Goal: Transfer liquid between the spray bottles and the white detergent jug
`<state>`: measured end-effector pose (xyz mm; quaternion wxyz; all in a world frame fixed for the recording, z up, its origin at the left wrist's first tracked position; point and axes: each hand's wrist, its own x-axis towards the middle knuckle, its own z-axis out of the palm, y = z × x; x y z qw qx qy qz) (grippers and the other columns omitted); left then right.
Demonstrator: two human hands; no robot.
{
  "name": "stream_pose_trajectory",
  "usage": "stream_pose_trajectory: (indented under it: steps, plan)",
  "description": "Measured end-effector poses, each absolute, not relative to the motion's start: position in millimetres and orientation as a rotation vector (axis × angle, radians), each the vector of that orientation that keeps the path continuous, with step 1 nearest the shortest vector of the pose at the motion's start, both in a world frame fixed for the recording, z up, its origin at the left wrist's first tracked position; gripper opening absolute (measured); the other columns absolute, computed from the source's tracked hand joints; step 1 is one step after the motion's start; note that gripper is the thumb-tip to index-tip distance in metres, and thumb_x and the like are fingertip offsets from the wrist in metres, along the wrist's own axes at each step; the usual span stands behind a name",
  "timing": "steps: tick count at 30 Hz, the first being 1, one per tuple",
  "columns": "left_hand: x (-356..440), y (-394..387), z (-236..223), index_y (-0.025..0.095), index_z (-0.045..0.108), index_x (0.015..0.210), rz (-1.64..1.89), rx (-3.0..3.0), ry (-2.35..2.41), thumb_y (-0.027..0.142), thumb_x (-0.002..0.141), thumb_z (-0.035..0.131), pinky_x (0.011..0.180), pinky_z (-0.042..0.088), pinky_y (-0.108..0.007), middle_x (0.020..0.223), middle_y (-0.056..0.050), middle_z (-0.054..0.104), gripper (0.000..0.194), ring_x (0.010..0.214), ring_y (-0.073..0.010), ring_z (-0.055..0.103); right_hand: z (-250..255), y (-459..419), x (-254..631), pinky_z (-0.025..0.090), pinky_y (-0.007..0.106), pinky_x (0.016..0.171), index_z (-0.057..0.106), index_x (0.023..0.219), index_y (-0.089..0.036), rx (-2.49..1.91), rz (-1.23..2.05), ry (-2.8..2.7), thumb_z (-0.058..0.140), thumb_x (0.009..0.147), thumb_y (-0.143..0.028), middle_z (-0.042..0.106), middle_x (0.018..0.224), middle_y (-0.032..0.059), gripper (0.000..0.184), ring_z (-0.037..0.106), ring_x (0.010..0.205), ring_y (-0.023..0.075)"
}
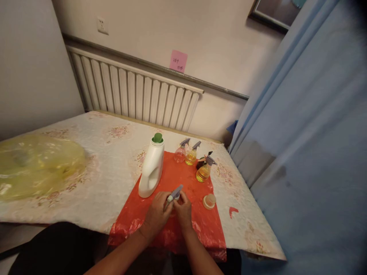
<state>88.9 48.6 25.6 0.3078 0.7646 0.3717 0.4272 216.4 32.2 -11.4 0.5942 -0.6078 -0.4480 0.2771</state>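
Note:
A spray bottle with a grey trigger head [176, 191] is between my two hands, above the red plastic sheet [186, 179]. My left hand [157, 212] is closed around its left side, and the fingers of my right hand [183, 209] close on the neck just below the head. Most of its body is hidden by my hands. Behind my left hand stands a white jug [151, 166] with a green spout [157, 138] and no cap on top. To the right of my right hand lies a pale translucent cap [209, 201].
Farther back stand spray bottles with pink liquid [180, 156] and yellow liquid [190, 158]. Another yellow one [203, 173] stands before a dark bottle [200, 163]. A yellow plastic bag [40, 164] spreads at left, a red scrap [233, 212] lies right, and a blue curtain [298, 126] hangs beside the table.

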Motion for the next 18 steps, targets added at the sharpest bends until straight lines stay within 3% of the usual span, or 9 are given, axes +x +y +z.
stream_pose_trajectory:
  steps: [8,14,18]
  plan:
    - [89,52,28,0.022,0.056,0.090,1.055,2.033,1.051,0.022,0.085,0.041,0.074,0.048,-0.032,0.084,-0.004,0.063,0.015,0.079,-0.0200,0.060,8,23,228,0.048,0.032,0.084,0.069,0.092,-0.020,-1.313,0.772,-1.124,0.072,0.061,-0.021,0.072,0.092,0.0023,0.031,0.064,0.089,0.0223]
    - [84,61,32,0.022,0.054,0.081,1.025,2.041,1.033,0.023,0.084,0.043,0.068,0.047,-0.030,0.077,-0.002,0.061,0.011,0.073,-0.0194,0.059,23,21,252,0.051,0.037,0.089,0.051,0.130,-0.021,-1.220,0.907,-1.153,0.074,0.064,-0.024,0.066,0.121,0.0082,0.070,0.065,0.104,0.0227]
    - [82,65,35,0.022,0.054,0.085,1.009,2.039,1.005,0.024,0.085,0.042,0.070,0.047,-0.031,0.079,-0.001,0.062,0.012,0.075,-0.0191,0.059,46,23,258,0.049,0.038,0.092,0.057,0.126,-0.024,-1.352,0.690,-1.464,0.071,0.068,-0.019,0.066,0.121,0.0067,0.060,0.063,0.104,0.0227]
